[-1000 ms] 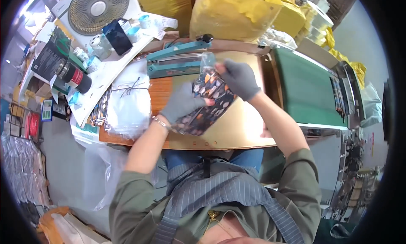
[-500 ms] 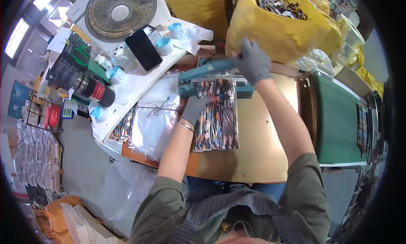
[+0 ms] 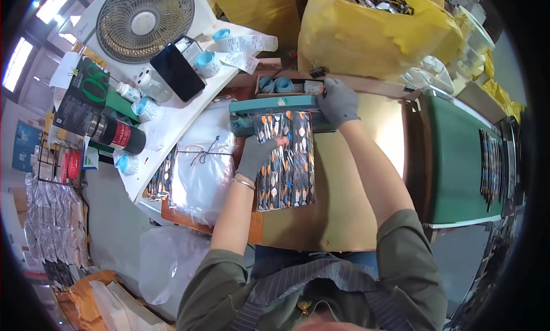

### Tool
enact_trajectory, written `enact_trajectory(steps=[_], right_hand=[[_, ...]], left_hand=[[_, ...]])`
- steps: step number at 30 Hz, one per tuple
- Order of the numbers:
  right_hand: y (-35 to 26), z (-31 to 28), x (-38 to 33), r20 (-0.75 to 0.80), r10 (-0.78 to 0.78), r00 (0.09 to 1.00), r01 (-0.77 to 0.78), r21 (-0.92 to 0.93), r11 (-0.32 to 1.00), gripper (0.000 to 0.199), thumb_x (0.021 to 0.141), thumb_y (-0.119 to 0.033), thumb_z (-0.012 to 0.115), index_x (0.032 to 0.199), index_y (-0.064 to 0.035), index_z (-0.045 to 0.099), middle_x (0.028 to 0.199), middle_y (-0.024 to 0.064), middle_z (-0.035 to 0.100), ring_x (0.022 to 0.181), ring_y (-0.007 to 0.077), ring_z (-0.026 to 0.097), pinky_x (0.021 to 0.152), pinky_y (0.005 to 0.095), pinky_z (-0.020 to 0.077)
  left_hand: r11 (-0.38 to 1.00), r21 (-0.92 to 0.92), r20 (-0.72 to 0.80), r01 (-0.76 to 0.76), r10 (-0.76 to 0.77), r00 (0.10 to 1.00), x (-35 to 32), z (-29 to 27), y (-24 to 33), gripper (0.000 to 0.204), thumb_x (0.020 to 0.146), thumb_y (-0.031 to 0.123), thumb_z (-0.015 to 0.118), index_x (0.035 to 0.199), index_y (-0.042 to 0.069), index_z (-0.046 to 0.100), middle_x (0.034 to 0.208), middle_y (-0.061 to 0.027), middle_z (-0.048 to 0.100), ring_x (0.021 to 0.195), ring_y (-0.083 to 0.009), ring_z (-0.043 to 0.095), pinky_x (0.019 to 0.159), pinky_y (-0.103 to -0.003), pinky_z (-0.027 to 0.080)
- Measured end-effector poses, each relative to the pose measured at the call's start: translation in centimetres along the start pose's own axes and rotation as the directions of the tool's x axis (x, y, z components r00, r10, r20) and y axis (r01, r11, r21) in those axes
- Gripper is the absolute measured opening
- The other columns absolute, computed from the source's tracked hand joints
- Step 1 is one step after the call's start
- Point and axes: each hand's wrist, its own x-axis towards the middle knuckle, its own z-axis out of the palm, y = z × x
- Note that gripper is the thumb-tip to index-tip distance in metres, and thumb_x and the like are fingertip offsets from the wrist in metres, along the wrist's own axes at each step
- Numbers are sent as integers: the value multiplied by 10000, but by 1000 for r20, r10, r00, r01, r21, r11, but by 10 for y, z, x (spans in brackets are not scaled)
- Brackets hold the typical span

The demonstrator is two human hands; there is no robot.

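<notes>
My work table [image 3: 349,199] spreads widest, a gold-tan board covering most of its top, with a bulging yellow bag [image 3: 361,44] behind it. A stack of clear plastic bags [image 3: 200,179] lies at my left. The teal sealer [image 3: 269,105] runs across the back, its arm lowered. In front of it, flat on the board, sits the dark patterned pack [image 3: 299,176], its far end up against the sealer. My gloved right hand [image 3: 339,102] folds its fingers together over the arm's right end. My gloved left hand [image 3: 256,154] pinches the pack's left side, thumb on top, other fingers hidden. Blue rolls [image 3: 283,85] sit in a narrow box beyond.
</notes>
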Motion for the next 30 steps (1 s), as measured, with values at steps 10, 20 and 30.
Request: enact_trajectory(steps=[10, 20, 30], right_hand=[[-11, -34, -148, 320, -30, 947, -304, 923, 234, 953, 702, -169, 796, 1431, -34, 196, 1226, 142, 502, 1106, 196, 503, 910, 317, 447], [-52, -25, -280, 480, -2, 877, -456, 834, 311, 565, 781, -178, 725, 1244, -2, 452, 1150, 102, 573, 1035, 187, 557, 888, 322, 457], [14, -81, -328, 257, 63, 964, -226, 675, 703, 295, 856, -200, 606, 1092, -26, 576, 1016, 144, 609, 975, 261, 594, 875, 321, 446]], left_hand=[[968, 110, 13, -224, 224, 974, -71, 37, 50, 367, 716, 143, 758, 1034, 12, 629, 976, -46, 656, 868, -116, 599, 789, -278, 485], [926, 312, -224, -212, 289, 931, -173, 17, -83, 461, 726, 320, 773, 1049, 25, 625, 918, -89, 682, 839, -191, 641, 763, -303, 495], [594, 804, -294, 24, 362, 885, -153, -164, -34, 238, 739, 303, 699, 765, 73, 647, 701, -79, 640, 683, -247, 617, 624, -354, 469]])
